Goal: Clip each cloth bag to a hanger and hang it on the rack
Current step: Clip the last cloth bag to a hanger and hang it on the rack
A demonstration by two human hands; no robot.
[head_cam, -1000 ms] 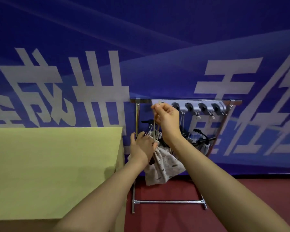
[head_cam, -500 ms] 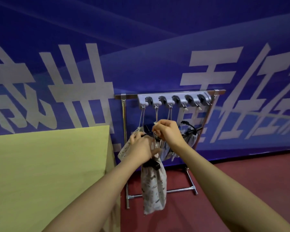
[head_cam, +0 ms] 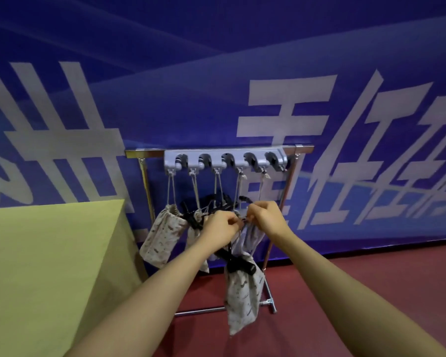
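A metal rack [head_cam: 298, 148] stands against the blue wall, with a grey hook strip [head_cam: 224, 161] under its top bar. Several patterned cloth bags hang from the hooks by their drawstrings; the leftmost bag [head_cam: 162, 234] hangs free. My left hand [head_cam: 220, 228] and my right hand [head_cam: 265, 217] meet in front of the rack, both pinching the cord and black hanger top at the middle. Below them dangles a black clip hanger [head_cam: 240, 264] clamped on a patterned cloth bag [head_cam: 243, 297]. The fingers hide the exact spot they grip.
A yellow-green table [head_cam: 49, 266] fills the left side, its corner close to the rack's left post. The rack's foot bar [head_cam: 198, 311] lies on the red floor. A blue banner with large white characters covers the wall behind.
My right hand has come down from the hook strip to meet the left at mid height. The bag on the black hanger now hangs lower and further right. The view has shifted right.
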